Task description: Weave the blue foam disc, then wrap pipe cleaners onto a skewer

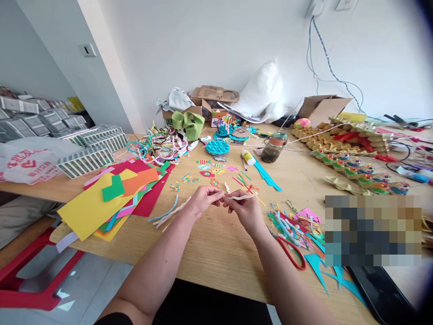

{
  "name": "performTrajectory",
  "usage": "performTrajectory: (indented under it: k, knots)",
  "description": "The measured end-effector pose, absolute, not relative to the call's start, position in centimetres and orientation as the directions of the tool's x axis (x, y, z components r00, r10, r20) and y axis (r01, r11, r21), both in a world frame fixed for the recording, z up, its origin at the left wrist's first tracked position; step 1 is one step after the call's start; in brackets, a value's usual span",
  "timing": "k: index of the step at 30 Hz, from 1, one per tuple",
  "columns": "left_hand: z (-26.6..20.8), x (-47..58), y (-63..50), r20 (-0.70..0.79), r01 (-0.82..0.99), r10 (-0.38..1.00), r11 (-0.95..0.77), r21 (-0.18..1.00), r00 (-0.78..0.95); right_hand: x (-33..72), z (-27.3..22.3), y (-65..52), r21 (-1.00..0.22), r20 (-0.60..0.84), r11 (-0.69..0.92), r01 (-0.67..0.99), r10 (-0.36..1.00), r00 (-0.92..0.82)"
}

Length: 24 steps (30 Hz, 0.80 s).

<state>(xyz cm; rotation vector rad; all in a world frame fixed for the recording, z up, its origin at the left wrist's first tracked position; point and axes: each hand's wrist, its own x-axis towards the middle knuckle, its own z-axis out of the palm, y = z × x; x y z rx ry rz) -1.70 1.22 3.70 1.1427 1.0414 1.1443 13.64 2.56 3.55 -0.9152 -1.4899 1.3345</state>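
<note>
A white pipe cleaner (242,197) is pinched between my two hands above the wooden table, its free end pointing right. My left hand (205,201) has thumb and forefinger closed on one end. Close beside it, my right hand (246,213) grips the same piece, fingertips nearly meeting. Just beyond the hands lies a small coiled white piece (227,187). A light-blue pipe cleaner (166,209) and white pipe cleaners (173,213) rest left of my left wrist. Further back are several paper fish (206,173) and thin coloured paper strips (245,184).
Coloured paper sheets (89,205) are piled left. Red-handled scissors (295,256) and paper scraps (291,230) lie by my right forearm. Behind stand a glue bottle (249,157), a glass jar (271,149) and a blue dotted craft piece (217,147). Egg cartons (324,140) sit at right.
</note>
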Motion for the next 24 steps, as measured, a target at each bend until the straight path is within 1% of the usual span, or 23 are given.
performTrajectory:
  k: [3, 5, 9, 13, 18, 19, 21, 23, 24]
  knots:
    - [3.6, -1.7, 1.3, -0.015, -0.109, 0.994, 0.027, 0.994, 0.109, 13.8, 3.7, 2.7, -0.994, 0.050, 0.012, -0.110, 0.933, -0.356]
    - [3.6, -1.7, 1.3, -0.026, -0.101, 0.997, 0.033, 0.994, 0.068, 13.9, 3.7, 2.8, -0.992, 0.013, -0.036, -0.118, 0.924, -0.383]
    - [3.6, -1.5, 1.3, -0.039, -0.065, 0.999, 0.040, 0.997, 0.013, 14.3, 3.5, 3.2, -0.997, 0.046, 0.019, -0.078, 0.935, -0.353]
    - [3.5, -1.2, 1.3, -0.007, 0.009, 1.000, 0.007, 1.000, -0.013, 14.3, 2.9, 3.6, -0.996, 0.092, 0.090, -0.023, 0.945, -0.314]
    - [2.8, -0.6, 1.6, 0.052, 0.083, 0.994, -0.043, 0.996, -0.099, 13.4, 2.8, 2.8, -0.998, 0.056, 0.063, 0.015, 0.961, -0.271]
    - [2.6, -0.5, 1.7, 0.056, 0.093, 0.991, -0.045, 0.995, -0.118, 13.2, 3.0, 2.6, -0.993, 0.081, 0.099, 0.061, 0.964, -0.254]
    - [2.4, -0.4, 1.7, 0.060, 0.105, 0.988, -0.045, 0.993, -0.145, 13.0, 3.2, 1.9, -0.937, 0.227, 0.276, 0.214, 0.947, -0.229]
    - [2.3, -0.2, 1.6, 0.066, 0.119, 0.984, -0.046, 0.992, -0.167, 12.9, 3.4, 1.3, -0.794, 0.413, 0.479, 0.375, 0.877, -0.245]
    - [2.3, -0.2, 1.5, 0.068, 0.128, 0.981, -0.045, 0.991, -0.179, 13.0, 3.4, 1.1, -0.708, 0.482, 0.551, 0.441, 0.834, -0.268]
